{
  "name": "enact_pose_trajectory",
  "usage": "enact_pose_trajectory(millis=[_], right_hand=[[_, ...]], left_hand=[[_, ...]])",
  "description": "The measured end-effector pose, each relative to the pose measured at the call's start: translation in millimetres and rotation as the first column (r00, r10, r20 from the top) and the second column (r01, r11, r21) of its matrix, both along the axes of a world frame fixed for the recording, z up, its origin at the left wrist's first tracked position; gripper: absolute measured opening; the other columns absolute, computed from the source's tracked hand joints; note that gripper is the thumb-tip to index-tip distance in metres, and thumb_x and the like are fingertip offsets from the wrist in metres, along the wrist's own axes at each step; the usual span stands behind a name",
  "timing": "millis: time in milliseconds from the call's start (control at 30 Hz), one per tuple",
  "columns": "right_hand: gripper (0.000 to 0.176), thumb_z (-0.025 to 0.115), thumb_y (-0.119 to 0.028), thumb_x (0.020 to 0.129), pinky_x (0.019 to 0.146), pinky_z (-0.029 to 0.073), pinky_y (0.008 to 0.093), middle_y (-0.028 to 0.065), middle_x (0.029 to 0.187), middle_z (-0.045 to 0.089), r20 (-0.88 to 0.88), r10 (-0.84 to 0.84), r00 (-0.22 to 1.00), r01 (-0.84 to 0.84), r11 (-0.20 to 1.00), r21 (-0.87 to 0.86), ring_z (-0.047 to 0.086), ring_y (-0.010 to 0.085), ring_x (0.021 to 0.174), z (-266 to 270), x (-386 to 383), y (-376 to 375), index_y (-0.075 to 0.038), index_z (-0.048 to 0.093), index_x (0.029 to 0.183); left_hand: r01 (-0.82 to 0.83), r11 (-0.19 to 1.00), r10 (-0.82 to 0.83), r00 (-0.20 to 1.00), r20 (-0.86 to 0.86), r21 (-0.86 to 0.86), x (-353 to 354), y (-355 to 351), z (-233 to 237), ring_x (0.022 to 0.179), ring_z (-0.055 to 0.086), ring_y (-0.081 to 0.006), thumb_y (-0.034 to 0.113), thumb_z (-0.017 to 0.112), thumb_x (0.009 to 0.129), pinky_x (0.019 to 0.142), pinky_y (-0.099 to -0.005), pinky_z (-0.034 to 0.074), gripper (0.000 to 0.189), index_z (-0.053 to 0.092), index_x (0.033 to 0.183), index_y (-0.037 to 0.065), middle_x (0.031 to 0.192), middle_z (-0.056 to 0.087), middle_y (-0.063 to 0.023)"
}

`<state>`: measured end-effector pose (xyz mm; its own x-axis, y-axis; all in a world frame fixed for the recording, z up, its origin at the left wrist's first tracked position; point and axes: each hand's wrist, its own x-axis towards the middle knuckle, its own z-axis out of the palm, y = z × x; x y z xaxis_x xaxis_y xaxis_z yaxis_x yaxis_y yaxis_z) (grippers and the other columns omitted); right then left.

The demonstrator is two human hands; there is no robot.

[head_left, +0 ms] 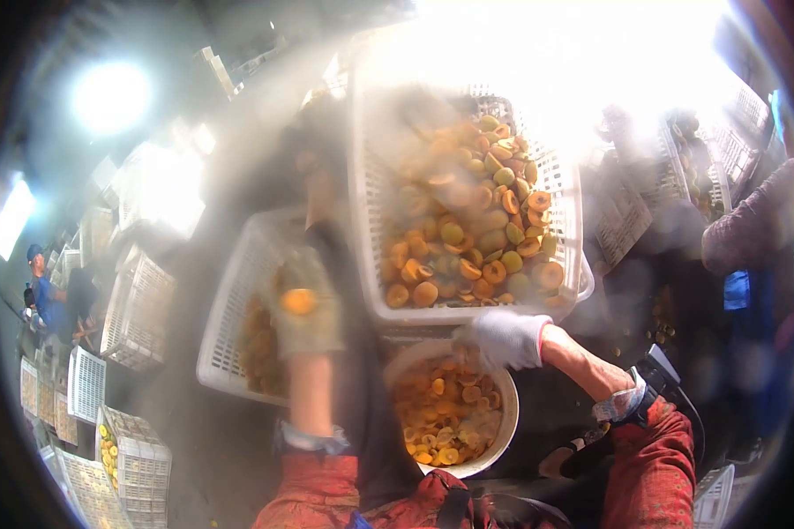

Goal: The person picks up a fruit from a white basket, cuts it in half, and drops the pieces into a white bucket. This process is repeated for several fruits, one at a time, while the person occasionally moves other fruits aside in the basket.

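My left hand (310, 304), in a pale work glove and smeared by motion, is over the left crate with an orange peach half (299, 301) in it. My right hand (507, 339), in a whitish glove, hovers by the upper rim of a round white bucket (508, 423). Its fingers are curled, and I cannot make out what they hold. Peach halves (445, 410) fill much of the bucket. Ahead stands a large white crate (368, 220) heaped with halved peaches (494, 238). A lower white crate (225, 326) on the left holds more fruit, partly hidden by my left arm.
Stacked white crates (137, 309) line the left side, one with yellow fruit (108, 454). A person in blue (42, 291) is at far left. On the right are another person's sleeve (754, 220) and more crates (622, 225). Glare and haze blur the top.
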<state>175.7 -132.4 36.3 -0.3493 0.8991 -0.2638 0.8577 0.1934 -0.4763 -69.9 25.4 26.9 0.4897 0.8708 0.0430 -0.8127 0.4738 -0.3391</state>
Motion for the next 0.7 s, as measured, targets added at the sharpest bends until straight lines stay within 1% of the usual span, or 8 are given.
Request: enact_pose_trajectory(millis=[33, 100, 133, 233, 467, 533, 633, 700], right_hand=[[0.022, 0.057, -0.006, 0.077, 0.069, 0.052, 0.0399, 0.0141, 0.071, 0.064, -0.03, -0.194, 0.981, 0.194, 0.981, 0.006, 0.064, 0.0299, 0.07, 25, -1, 3, -0.003, 0.062, 0.098], [0.017, 0.057, -0.004, 0.077, 0.069, 0.052, 0.042, 0.0161, 0.076, 0.065, 0.006, -0.499, 0.866, 0.422, 0.739, 0.525, 0.065, 0.0314, 0.077, -3, 6, 27, -0.005, 0.062, 0.093], [0.017, 0.057, -0.004, 0.077, 0.069, 0.052, 0.042, 0.0161, 0.076, 0.065, -0.001, -0.498, 0.867, 0.422, 0.733, 0.534, 0.065, 0.0314, 0.077, -17, 7, 39, -0.005, 0.062, 0.093], [0.012, 0.057, -0.011, 0.078, 0.071, 0.051, 0.0439, 0.0197, 0.085, 0.066, -0.031, -0.692, 0.722, 0.545, 0.54, 0.641, 0.065, 0.0337, 0.083, -57, 9, 66, -0.004, 0.061, 0.087], [0.018, 0.065, -0.004, 0.072, 0.07, 0.051, 0.0378, 0.019, 0.082, 0.065, -0.531, -0.71, 0.461, 0.886, 0.397, 0.239, 0.065, 0.0328, 0.08, -15, -2, 56, -0.001, 0.061, 0.089], [0.024, 0.066, -0.007, 0.073, 0.07, 0.05, 0.0367, 0.02, 0.083, 0.065, -0.749, -0.385, 0.54, 0.811, 0.476, 0.34, 0.064, 0.0318, 0.078, -21, -32, 50, 0.0, 0.061, 0.095], [0.026, 0.065, 0.001, 0.071, 0.066, 0.049, 0.0312, 0.0109, 0.074, 0.063, -0.743, -0.413, 0.527, 0.82, 0.478, 0.316, 0.06, 0.0158, 0.068, -9, -70, 46, -0.001, 0.062, 0.096], [0.029, 0.065, 0.001, 0.071, 0.062, 0.048, 0.0302, 0.0104, 0.071, 0.06, -0.909, -0.406, 0.095, 0.725, 0.654, -0.216, 0.058, 0.0166, 0.063, 9, -71, 28, -0.001, 0.06, 0.099]], left_hand=[[-0.242, 0.965, 0.26, 0.934, -0.246, 0.102, -10, -2, 22, 0.118, 0.052, -0.0285, 0.042, 0.052, 0.091, 0.105, -0.045, 0.039, 0.063, 0.039, 0.131, -0.005, 0.128, 0.05, -0.0222], [-0.275, 0.955, 0.295, 0.904, -0.309, 0.109, -21, 3, 11, 0.124, 0.045, -0.0308, 0.044, 0.051, 0.091, 0.107, -0.0483, 0.036, 0.069, 0.027, 0.138, -0.002, 0.137, 0.039, -0.0222], [-0.303, 0.947, 0.322, 0.87, -0.372, 0.11, -24, 5, 7, 0.131, 0.037, -0.0331, 0.045, 0.05, 0.092, 0.108, -0.0516, 0.033, 0.077, 0.014, 0.145, 0.001, 0.146, 0.028, -0.0222], [-0.14, 0.979, 0.192, 0.869, -0.455, 0.146, 18, -15, -2, 0.126, 0.044, -0.0321, 0.049, 0.047, 0.092, 0.105, -0.0519, 0.037, 0.071, 0.024, 0.142, 0.003, 0.139, 0.04, -0.0186], [0.235, 0.95, 0.067, 0.49, -0.869, 0.206, 100, -58, -27, 0.103, 0.058, -0.0176, 0.034, 0.049, 0.096, 0.089, -0.0386, 0.05, 0.03, 0.055, 0.113, 0.011, 0.11, 0.059, -0.0079], [0.245, 0.932, 0.111, 0.509, -0.853, 0.268, 105, -57, -40, 0.103, 0.057, -0.0175, 0.034, 0.047, 0.096, 0.089, -0.0383, 0.05, 0.03, 0.054, 0.114, 0.01, 0.11, 0.059, -0.0077], [0.259, 0.92, 0.086, 0.598, -0.797, 0.294, 94, -62, -34, 0.105, 0.055, -0.0164, 0.037, 0.043, 0.097, 0.09, -0.0335, 0.047, 0.036, 0.051, 0.119, 0.009, 0.113, 0.057, -0.0058], [0.249, 0.934, 0.032, 0.657, -0.753, 0.256, 83, -61, -26, 0.107, 0.053, -0.0155, 0.04, 0.039, 0.098, 0.091, -0.0289, 0.045, 0.042, 0.049, 0.124, 0.009, 0.116, 0.056, -0.0042]])
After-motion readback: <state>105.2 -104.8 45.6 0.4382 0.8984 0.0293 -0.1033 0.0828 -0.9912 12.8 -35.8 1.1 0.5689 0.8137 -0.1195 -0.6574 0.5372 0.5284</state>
